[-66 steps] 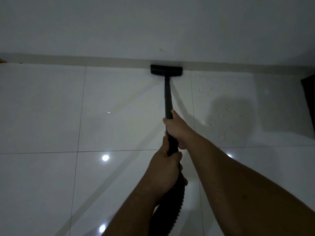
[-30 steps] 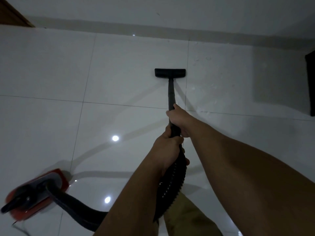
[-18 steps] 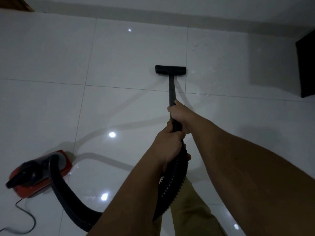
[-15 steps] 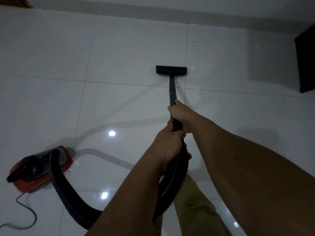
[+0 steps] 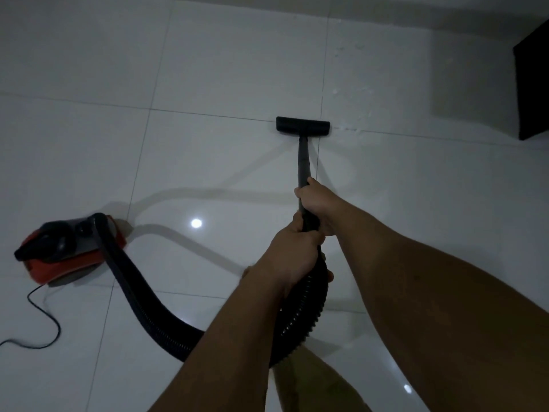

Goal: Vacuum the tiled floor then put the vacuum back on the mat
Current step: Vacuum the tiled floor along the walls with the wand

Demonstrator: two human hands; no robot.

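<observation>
Here, the black wand (image 5: pixel 303 162) of the vacuum is gripped by both hands: the right hand (image 5: pixel 316 200) is wrapped around it higher up, and the left hand (image 5: pixel 292 254) is closed around the handle end just below, where the ribbed hose (image 5: pixel 309 307) begins. The flat floor head (image 5: pixel 302 125) is pressed onto the glossy white tiled floor (image 5: pixel 222 69), beyond the hands, across a grout line. The hose is looped back under the left forearm and up to the red and black vacuum body (image 5: pixel 68 251), which is set on the tiles well to the left of the wand. A thin black cord (image 5: pixel 44 319) is trailed from the body toward the near left. A dark object (image 5: pixel 534 90) is seen far right of the floor head.
</observation>
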